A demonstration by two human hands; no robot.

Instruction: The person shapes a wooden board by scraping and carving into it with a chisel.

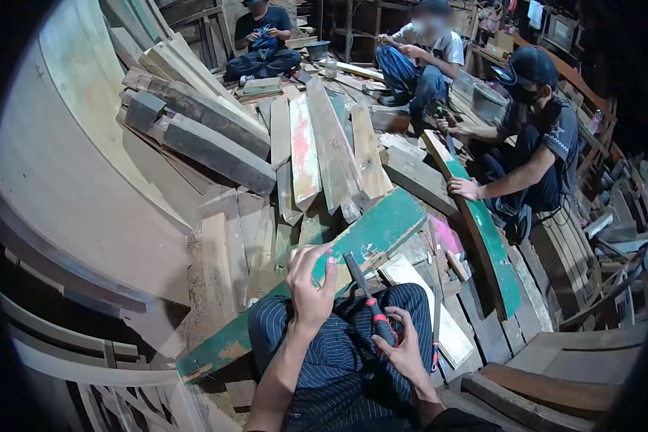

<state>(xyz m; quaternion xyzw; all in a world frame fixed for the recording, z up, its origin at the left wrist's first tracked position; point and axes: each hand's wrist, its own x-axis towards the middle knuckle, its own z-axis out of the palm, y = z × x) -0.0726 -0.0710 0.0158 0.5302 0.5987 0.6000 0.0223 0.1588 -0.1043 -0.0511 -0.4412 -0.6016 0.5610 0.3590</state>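
Note:
A chisel (373, 306) with a red and black handle rests in my right hand (405, 344), its dark flat blade pointing up and to the left. My right fingers curl around the lower end of the handle, above my striped trouser leg. My left hand (311, 288) is raised with fingers spread and nothing in it, close to the chisel's blade but apart from it. Beneath both hands, a green-painted board (385, 222) with chipped patches runs diagonally from lower left to upper right, partly hidden by my knees.
Several planks (331, 144) lie ahead, with dark beams (216, 147) stacked to the left. A co-worker (536, 137) at right holds a tool on another green board (486, 237). Two more people sit farther back. A large curved panel (72, 194) stands at left; a pale board (446, 324) lies beside my right knee.

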